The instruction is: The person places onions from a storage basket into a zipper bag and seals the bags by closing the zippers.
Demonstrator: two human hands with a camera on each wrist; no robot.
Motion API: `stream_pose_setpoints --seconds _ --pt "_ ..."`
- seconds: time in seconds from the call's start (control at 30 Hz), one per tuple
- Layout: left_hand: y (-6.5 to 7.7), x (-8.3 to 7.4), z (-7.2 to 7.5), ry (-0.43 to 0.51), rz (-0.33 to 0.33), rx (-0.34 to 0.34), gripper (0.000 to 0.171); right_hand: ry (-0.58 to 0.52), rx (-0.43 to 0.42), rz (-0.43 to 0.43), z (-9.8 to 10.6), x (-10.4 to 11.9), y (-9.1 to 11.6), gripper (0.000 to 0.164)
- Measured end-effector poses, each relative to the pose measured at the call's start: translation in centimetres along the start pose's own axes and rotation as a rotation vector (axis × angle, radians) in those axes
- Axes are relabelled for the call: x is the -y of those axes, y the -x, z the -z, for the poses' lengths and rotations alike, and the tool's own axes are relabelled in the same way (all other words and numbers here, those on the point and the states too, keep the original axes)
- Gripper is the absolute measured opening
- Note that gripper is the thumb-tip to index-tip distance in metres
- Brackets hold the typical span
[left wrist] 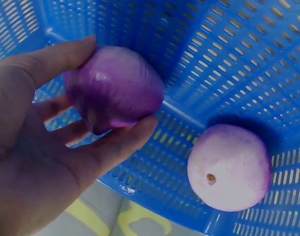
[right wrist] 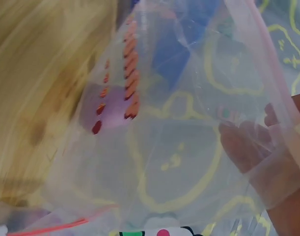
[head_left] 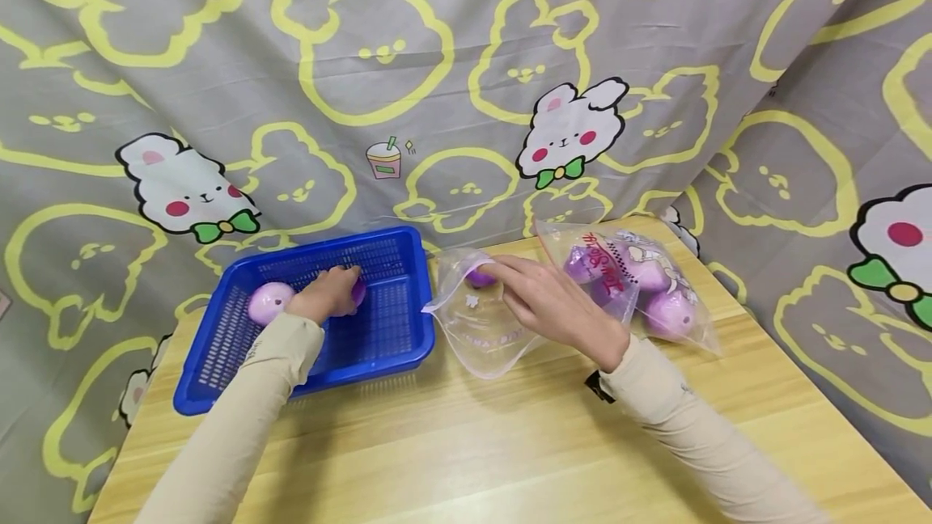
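Inside the blue plastic basket (head_left: pixel 389 362), my left hand (head_left: pixel 329 295) grips a purple onion (left wrist: pixel 118 88), thumb on one side and fingers on the other. A second onion (left wrist: pixel 229 167) lies apart from it in the basket, root end showing. To the right of the basket, my right hand (head_left: pixel 542 297) holds the edge of a clear zip bag (head_left: pixel 488 338), whose mouth faces the basket. Its fingers (right wrist: pixel 248 147) show through the plastic in the right wrist view. A purple onion (head_left: pixel 480 275) shows at the bag, near these fingertips.
A full clear bag (head_left: pixel 702 326) of several purple onions, with red print, stands behind the right hand. A small black object (head_left: pixel 599 386) lies by the right cuff on the wooden table (head_left: pixel 466 451). A patterned curtain (head_left: pixel 466 63) hangs along the back and right.
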State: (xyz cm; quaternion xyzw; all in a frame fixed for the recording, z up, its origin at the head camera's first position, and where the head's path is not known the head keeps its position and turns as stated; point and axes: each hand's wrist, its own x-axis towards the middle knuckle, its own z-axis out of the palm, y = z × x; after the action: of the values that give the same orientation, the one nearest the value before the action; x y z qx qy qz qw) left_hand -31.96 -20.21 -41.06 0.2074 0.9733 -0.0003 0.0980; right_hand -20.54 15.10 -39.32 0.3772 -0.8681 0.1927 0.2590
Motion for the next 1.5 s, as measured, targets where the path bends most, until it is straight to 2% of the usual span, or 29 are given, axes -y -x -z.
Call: stream_pose_setpoints --seconds 0.17,0.37,0.6,0.7,0.83,0.97,1.13,1.3,1.5 --pt "0.2 0.3 -0.3 0.022 -0.016 -0.012 0.051 -0.032 -0.005 -0.055 0.2 0.2 -0.4 0.039" --pt "0.6 0.6 0.2 0.062 0.016 0.053 0.074 -0.068 -0.001 -0.079 0.0 0.2 -0.4 0.038" --pt "1.3 0.4 1.7 0.059 0.048 0.074 0.088 -0.073 -0.023 -0.074 -0.3 0.1 -0.4 0.038" --pt "1.6 0.3 2.2 0.050 0.056 0.082 0.089 -0.092 -0.030 -0.090 -0.2 0.2 -0.3 0.039" --pt "2.1 0.2 2.6 0.051 0.019 0.058 0.078 -0.117 -0.041 -0.137 0.0 0.2 -0.1 0.039" --pt "3.0 -0.3 2.9 0.055 -0.032 0.000 0.070 -0.115 -0.040 -0.155 0.1 0.1 0.1 0.038" --pt "4.8 -1.5 2.8 0.093 -0.092 -0.130 0.059 -0.114 -0.040 -0.144 0.0 0.2 0.1 0.038" --pt "6.2 -2.9 2.6 0.133 -0.143 -0.242 0.054 -0.126 -0.037 -0.177 0.1 0.3 0.3 0.039" --pt "7.4 -3.9 2.6 0.144 -0.173 -0.293 0.054 -0.124 -0.043 -0.199 0.3 0.4 0.7 0.039"
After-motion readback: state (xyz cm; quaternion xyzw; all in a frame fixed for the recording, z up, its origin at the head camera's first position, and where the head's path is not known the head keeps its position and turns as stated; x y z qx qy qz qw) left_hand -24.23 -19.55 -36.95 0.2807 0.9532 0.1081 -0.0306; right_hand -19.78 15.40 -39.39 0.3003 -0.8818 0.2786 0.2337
